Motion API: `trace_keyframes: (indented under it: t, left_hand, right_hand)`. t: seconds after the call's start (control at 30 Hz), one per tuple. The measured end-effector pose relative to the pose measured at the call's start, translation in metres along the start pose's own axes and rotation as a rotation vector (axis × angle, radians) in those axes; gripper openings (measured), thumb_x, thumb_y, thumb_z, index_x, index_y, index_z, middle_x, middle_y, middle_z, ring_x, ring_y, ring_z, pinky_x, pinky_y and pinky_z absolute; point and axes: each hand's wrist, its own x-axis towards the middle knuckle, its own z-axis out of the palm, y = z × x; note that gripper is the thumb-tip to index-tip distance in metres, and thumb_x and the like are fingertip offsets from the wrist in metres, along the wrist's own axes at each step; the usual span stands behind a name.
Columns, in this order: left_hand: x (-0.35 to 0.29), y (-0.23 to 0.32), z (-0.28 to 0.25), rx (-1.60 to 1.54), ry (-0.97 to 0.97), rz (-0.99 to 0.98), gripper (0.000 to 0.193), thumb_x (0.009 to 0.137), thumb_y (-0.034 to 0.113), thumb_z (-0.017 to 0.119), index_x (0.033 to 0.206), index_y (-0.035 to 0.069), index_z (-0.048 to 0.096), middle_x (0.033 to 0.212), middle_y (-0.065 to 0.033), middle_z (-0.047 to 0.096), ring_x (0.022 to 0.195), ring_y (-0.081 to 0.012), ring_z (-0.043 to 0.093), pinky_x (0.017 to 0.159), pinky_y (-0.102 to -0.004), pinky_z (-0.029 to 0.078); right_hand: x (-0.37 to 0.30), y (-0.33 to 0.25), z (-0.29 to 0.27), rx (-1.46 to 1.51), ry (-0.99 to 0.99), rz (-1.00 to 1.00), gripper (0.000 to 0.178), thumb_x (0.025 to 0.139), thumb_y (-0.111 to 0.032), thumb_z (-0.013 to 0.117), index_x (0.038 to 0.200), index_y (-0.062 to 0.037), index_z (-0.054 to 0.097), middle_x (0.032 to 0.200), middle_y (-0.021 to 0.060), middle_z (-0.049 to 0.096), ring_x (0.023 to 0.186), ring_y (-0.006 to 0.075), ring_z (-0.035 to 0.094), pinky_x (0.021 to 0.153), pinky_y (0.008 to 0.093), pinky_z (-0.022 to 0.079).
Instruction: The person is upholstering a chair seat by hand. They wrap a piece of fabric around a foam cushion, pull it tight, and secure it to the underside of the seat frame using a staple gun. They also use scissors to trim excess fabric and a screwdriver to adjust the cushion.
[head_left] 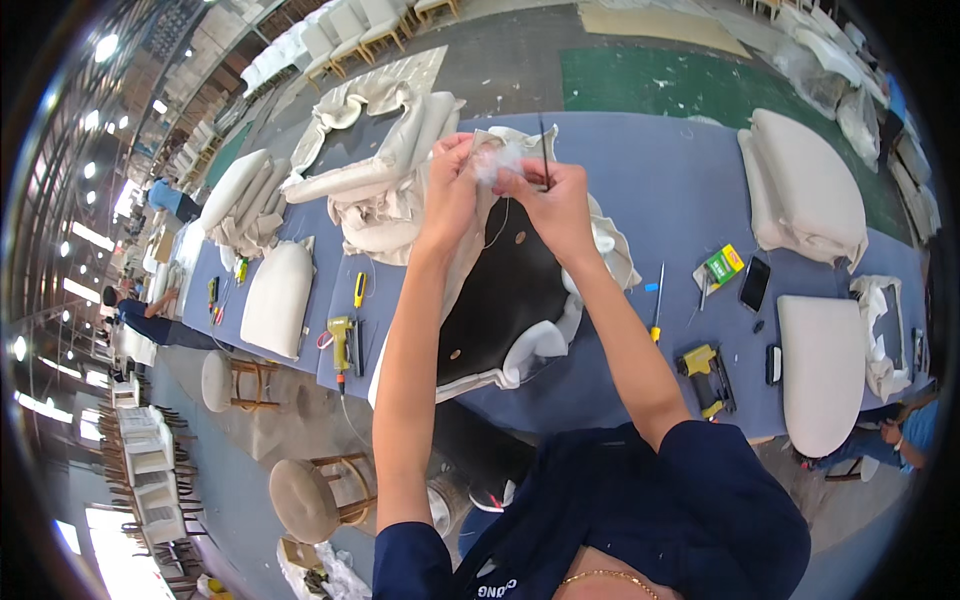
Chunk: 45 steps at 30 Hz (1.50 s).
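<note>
Above the work table, both my hands meet at the far end of a seat cover piece with a black underside (505, 295) and loose beige fabric edges. My left hand (453, 195) is closed, pinching a tuft of white fluffy stuffing (498, 160) along with the fabric behind it. From the other side my right hand (556, 208) has its fingertips at the same tuft. A thin dark rod (545, 145) stands upright in its grip; its tip kind is unclear. White padding (540, 345) curls out at the piece's near right edge.
A blue-covered table (650, 150) bears a staple gun (345, 345) on the left and another staple gun (707, 380) on the right. Around them lie a screwdriver (657, 310), a phone (755, 284), a green box (722, 265) and cushions (810, 190). Stools (305, 500) stand left.
</note>
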Motion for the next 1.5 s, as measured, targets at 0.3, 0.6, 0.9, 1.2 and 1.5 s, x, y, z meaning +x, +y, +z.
trace_keyframes:
  t: [0.3, 0.6, 0.9, 1.2, 1.5]
  left_hand:
    - [-0.051, 0.03, 0.037, 0.212, 0.106, 0.141, 0.026, 0.102, 0.024, 0.061, 0.104, -0.002, 0.062, 0.128, -0.012, 0.045, 0.114, -0.0218, 0.047, 0.095, -0.0335, 0.042]
    - [-0.052, 0.035, 0.029, 0.373, 0.122, 0.216, 0.028, 0.104, 0.026, 0.058, 0.107, -0.003, 0.06, 0.127, -0.014, 0.045, 0.112, -0.0232, 0.048, 0.093, -0.0339, 0.042]
    - [-0.056, 0.03, 0.025, 0.323, 0.113, 0.207, 0.024, 0.103, 0.022, 0.06, 0.109, -0.002, 0.063, 0.129, -0.0118, 0.046, 0.11, -0.0202, 0.048, 0.091, -0.0311, 0.042]
    - [-0.076, 0.049, 0.044, 0.316, 0.098, 0.243, 0.019, 0.101, 0.019, 0.063, 0.103, 0.0, 0.064, 0.132, -0.0165, 0.042, 0.122, -0.0273, 0.049, 0.081, -0.0323, 0.047]
    - [-0.085, 0.044, 0.036, 0.377, 0.161, 0.259, 0.02, 0.1, 0.02, 0.065, 0.101, 0.0, 0.064, 0.134, -0.016, 0.04, 0.112, -0.0222, 0.051, 0.071, -0.0275, 0.044]
  right_hand:
    - [-0.013, -0.012, -0.025, -0.479, 0.029, 0.032, 0.035, 0.083, -0.028, 0.078, 0.076, 0.003, 0.063, 0.06, 0.0064, 0.061, 0.054, 0.0079, 0.054, 0.052, 0.0296, 0.044]
    - [-0.069, -0.046, -0.061, -0.343, -0.095, 0.078, 0.022, 0.098, -0.016, 0.061, 0.099, 0.003, 0.071, 0.063, 0.0051, 0.051, 0.055, 0.0091, 0.04, 0.052, 0.0291, 0.033]
    - [-0.072, -0.038, -0.045, -0.271, -0.225, 0.108, 0.016, 0.097, -0.01, 0.063, 0.097, 0.0026, 0.072, 0.062, 0.0068, 0.055, 0.054, 0.0112, 0.043, 0.051, 0.0289, 0.037]
    - [-0.077, -0.04, -0.025, -0.221, -0.071, 0.007, 0.024, 0.101, -0.018, 0.061, 0.098, 0.0026, 0.073, 0.059, -0.0031, 0.049, 0.052, 0.0043, 0.043, 0.049, 0.024, 0.032]
    - [-0.102, -0.072, -0.048, -0.384, -0.13, 0.03, 0.017, 0.095, -0.012, 0.063, 0.094, 0.0031, 0.072, 0.062, 0.0091, 0.056, 0.052, 0.0087, 0.048, 0.05, 0.0276, 0.036]
